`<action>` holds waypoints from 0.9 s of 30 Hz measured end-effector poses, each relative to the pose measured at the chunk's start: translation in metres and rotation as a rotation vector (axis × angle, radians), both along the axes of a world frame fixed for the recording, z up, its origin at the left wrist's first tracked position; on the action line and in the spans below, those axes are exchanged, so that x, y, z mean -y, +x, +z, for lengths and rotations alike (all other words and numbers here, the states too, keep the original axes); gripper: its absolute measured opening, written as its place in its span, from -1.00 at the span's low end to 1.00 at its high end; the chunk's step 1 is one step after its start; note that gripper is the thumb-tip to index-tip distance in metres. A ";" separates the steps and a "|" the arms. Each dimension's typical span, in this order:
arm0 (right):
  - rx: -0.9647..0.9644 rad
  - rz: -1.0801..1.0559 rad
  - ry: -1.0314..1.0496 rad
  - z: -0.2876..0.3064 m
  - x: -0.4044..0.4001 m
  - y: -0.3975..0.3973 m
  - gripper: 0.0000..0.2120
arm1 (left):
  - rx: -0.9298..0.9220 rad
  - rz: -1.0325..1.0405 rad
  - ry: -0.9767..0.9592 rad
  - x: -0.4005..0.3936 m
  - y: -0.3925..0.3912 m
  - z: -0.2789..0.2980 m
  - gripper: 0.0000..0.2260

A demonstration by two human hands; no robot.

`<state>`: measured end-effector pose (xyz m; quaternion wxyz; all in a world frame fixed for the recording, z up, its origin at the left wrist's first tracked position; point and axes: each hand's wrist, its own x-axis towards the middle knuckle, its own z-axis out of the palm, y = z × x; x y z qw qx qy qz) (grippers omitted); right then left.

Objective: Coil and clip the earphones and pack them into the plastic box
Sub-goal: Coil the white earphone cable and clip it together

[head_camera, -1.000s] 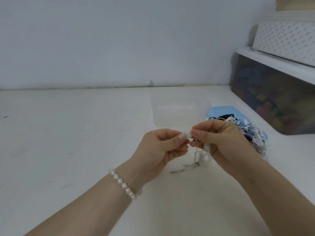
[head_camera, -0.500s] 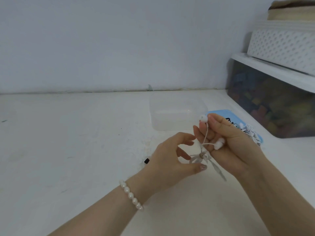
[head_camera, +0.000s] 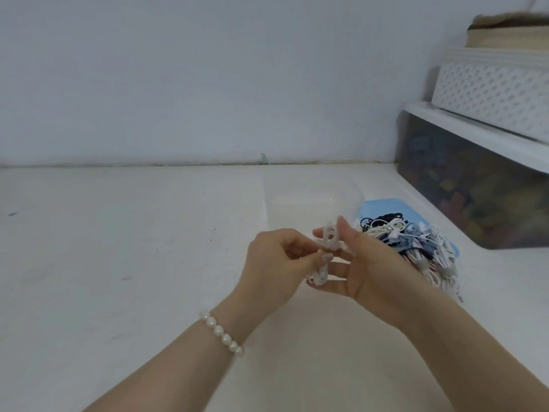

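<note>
Two hands meet above the white table (head_camera: 118,292), just in front of the clear plastic box (head_camera: 312,203). Left hand (head_camera: 276,263) has its fingers curled in, thumb and forefinger pinching the coiled white earphones (head_camera: 325,254) at the coil's waist; something small and tan sits at that pinch point, too blurred to ID. Right hand (head_camera: 371,272) is on the other side of the coil w/ palm turned inward, fingers fairly straight and slightly spread: upper fingers touch the top loop, lower fingers lie under the bottom loop, cradling it. Coil stands roughly upright between the hands, cinched in the middle, loops above and below. It's off the table, nearer the camera than the plastic box and not inside it.

Plastic box is see-through, open at the top, sitting on the table; can't tell anything inside it. Just right of the box lies a light blue tray (head_camera: 383,205) heaped w/ a pile of tangled earphones (head_camera: 416,245), white, black and bluish cords mixed, some spilling over the tray's near edge. Right hand partly hides the pile's left part.

Further right of the box, against the side, a big dark translucent storage bin (head_camera: 475,191) w/ blurry coloured contents and a white lid; on top of it a white perforated basket (head_camera: 490,93), and sth tan above that, cut off by the frame.

Pearl bracelet (head_camera: 222,334) on the left wrist. Pale wall (head_camera: 208,78) rises behind the box.
</note>
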<state>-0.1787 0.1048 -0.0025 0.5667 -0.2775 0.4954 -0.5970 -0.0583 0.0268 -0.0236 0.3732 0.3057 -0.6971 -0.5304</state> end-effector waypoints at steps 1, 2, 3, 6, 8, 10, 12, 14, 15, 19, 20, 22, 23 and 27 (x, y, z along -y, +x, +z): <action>-0.042 0.016 -0.028 -0.001 0.000 0.003 -0.63 | 0.002 0.021 0.006 0.001 0.000 0.001 -0.90; -0.082 0.008 -0.059 -0.002 0.000 0.005 -0.67 | -0.006 0.037 0.007 0.002 0.001 0.003 -0.90; -0.117 -0.022 -0.083 -0.001 0.001 0.006 -0.70 | -0.030 0.041 0.006 0.003 0.002 0.005 -0.90; -0.173 -0.149 -0.102 0.009 0.012 0.002 -0.73 | -0.108 0.029 -0.004 0.010 0.006 0.013 -0.91; -0.268 -0.199 -0.114 0.023 0.028 -0.009 -0.83 | -0.097 0.104 -0.020 0.019 0.010 0.015 -0.89; -0.430 -0.242 -0.125 0.041 0.051 -0.024 -0.90 | -0.049 0.226 -0.050 0.034 0.015 0.014 -0.85; -0.568 -0.285 -0.119 0.055 0.077 -0.033 -0.95 | 0.027 0.309 -0.060 0.048 0.020 0.010 -0.83; -0.662 -0.303 -0.068 0.056 0.102 -0.034 -0.93 | 0.125 0.319 -0.044 0.058 0.025 0.005 -0.85; -0.711 -0.298 -0.018 0.052 0.113 -0.032 -0.93 | 0.189 0.304 -0.050 0.061 0.027 0.002 -0.87; -1.077 -0.191 0.214 0.027 0.144 -0.022 -0.86 | 0.330 0.232 -0.087 0.063 0.029 -0.005 -0.88; -1.197 -0.160 0.255 0.025 0.146 -0.019 -0.78 | 0.331 0.226 -0.093 0.064 0.028 -0.005 -0.88; -1.312 -0.098 0.274 0.027 0.146 -0.015 -0.55 | 0.323 0.222 -0.096 0.067 0.028 -0.004 -0.89; -1.308 -0.045 0.274 0.029 0.144 -0.014 -0.43 | 0.318 0.220 -0.099 0.069 0.029 -0.004 -0.88; -1.259 0.111 0.241 0.035 0.135 -0.015 -0.26 | 0.301 0.219 -0.099 0.072 0.030 -0.006 -0.86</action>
